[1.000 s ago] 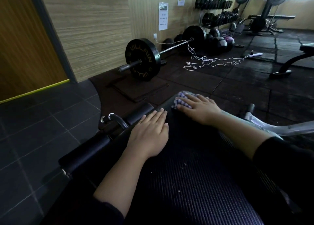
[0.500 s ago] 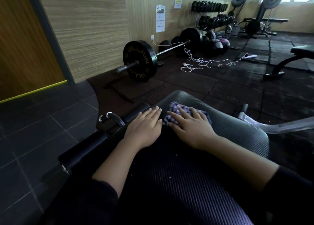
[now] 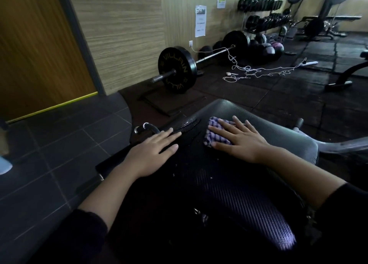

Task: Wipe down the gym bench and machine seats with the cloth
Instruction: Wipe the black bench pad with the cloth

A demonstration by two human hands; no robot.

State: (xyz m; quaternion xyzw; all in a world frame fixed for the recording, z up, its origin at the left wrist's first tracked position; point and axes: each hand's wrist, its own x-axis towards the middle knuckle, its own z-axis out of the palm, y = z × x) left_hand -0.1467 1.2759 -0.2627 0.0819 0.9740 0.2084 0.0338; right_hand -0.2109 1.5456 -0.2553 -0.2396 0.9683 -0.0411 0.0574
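- The right hand [image 3: 242, 142] has drawn the cloth [image 3: 216, 133] back from the far rim of the bench [image 3: 282, 138], where it lay a second ago, toward the middle of the pad.
- Its fingers [image 3: 220, 129] lie straight and spread, pressing the checked cloth flat, not clenched round it; the cloth shows just under and ahead of the fingertips.
- The left hand [image 3: 153, 154] has stayed flat on the pad's near-left edge, fingers released and holding nothing, apparently bracing.
- Wet streaks [image 3: 189, 124] glisten between the two hands, ahead of the left fingertips.
- Judging by this, the far end is wiped; the pad nearer the person remains.
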